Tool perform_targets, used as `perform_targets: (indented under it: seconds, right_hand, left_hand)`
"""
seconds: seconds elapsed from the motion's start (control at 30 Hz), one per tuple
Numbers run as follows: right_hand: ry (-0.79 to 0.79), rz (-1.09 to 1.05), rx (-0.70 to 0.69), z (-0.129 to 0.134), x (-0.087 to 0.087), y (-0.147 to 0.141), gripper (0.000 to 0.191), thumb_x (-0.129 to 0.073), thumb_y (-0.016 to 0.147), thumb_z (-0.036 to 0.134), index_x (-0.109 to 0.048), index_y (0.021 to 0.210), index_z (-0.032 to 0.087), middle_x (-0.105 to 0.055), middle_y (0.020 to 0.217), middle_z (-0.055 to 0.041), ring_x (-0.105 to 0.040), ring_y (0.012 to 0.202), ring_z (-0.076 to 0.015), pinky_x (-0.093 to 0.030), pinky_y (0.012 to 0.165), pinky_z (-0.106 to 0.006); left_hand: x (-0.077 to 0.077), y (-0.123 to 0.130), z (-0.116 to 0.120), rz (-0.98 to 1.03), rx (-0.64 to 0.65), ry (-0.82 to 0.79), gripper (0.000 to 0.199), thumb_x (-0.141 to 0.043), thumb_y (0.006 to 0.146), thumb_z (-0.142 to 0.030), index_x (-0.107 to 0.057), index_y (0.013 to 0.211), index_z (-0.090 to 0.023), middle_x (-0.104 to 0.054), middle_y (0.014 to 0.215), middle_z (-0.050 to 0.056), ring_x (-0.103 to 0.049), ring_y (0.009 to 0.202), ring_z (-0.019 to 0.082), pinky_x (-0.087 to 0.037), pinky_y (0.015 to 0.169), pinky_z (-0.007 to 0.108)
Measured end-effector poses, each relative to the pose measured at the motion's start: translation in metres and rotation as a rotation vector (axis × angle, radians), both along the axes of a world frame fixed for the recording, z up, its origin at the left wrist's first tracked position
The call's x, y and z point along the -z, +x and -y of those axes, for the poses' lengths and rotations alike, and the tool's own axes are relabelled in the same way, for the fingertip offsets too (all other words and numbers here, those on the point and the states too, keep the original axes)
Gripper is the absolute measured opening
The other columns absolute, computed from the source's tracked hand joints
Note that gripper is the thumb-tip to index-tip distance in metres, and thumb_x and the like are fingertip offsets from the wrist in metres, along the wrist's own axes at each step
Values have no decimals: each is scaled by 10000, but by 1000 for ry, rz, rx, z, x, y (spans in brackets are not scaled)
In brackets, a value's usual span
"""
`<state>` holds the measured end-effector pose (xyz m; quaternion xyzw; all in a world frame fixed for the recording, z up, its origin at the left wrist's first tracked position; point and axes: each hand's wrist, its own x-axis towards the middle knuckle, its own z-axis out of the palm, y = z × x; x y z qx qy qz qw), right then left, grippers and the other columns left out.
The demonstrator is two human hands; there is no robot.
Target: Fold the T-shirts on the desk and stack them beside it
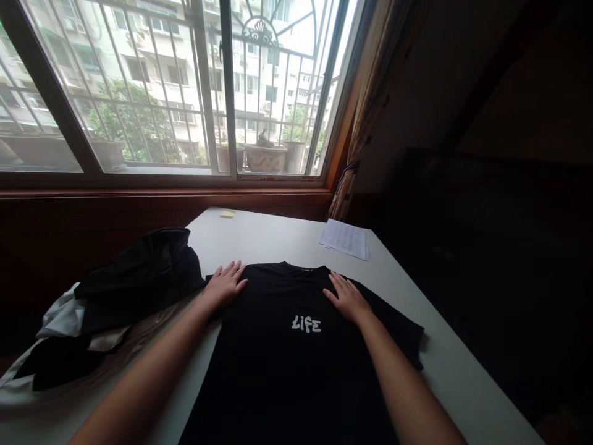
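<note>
A black T-shirt (291,383) with white lettering on its chest lies spread on a white table (273,235), its collar toward the window. My left hand (225,283) rests flat on the shirt's left shoulder area, fingers spread. On the right shoulder area lies my right hand (346,295), palm down with its fingers apart. Neither hand grips anything. The right sleeve stretches out past my right forearm, while the left sleeve is partly hidden beneath my left hand and forearm.
A heap of dark and white clothes (143,278) sits at the table's left side. Written papers (345,239) lie at the far right, and a yellow note (227,214) at the far edge. Behind the table are a barred window and a curtain (365,117).
</note>
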<state>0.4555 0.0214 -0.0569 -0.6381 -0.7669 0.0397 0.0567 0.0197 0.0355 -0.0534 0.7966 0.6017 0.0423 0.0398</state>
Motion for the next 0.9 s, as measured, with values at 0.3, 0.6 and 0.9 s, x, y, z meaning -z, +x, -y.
perform_targets:
  seconds: [0.3, 0.6, 0.9]
  right_hand:
    - [-4, -7, -1, 2, -4, -2, 768, -238, 990, 641, -281, 1589, 164, -228, 1671, -59, -177, 1542, -201, -133, 1267, -410]
    - [0, -4, -7, 1, 0, 0, 772, -225, 989, 654, -270, 1594, 176, -213, 1675, -55, -169, 1544, -199, -122, 1267, -406]
    - [11, -9, -4, -1, 4, 1, 764, -243, 990, 647, -277, 1590, 177, -229, 1671, -63, -178, 1542, -200, -125, 1268, -409]
  left_hand:
    - [1, 0, -1, 6, -4, 3, 632, -282, 1033, -554, -274, 1594, -264, -186, 1676, 46, -141, 1554, 266, -135, 1237, 508]
    - [1, 0, -1, 1, -2, -3, 644, -271, 1033, -557, -267, 1596, -246, -166, 1678, 54, -138, 1554, 267, -134, 1235, 523]
    - [1, 0, -1, 5, -1, 3, 627, -285, 1034, -551, -276, 1593, -266, -174, 1677, 52, -137, 1554, 269, -145, 1231, 518]
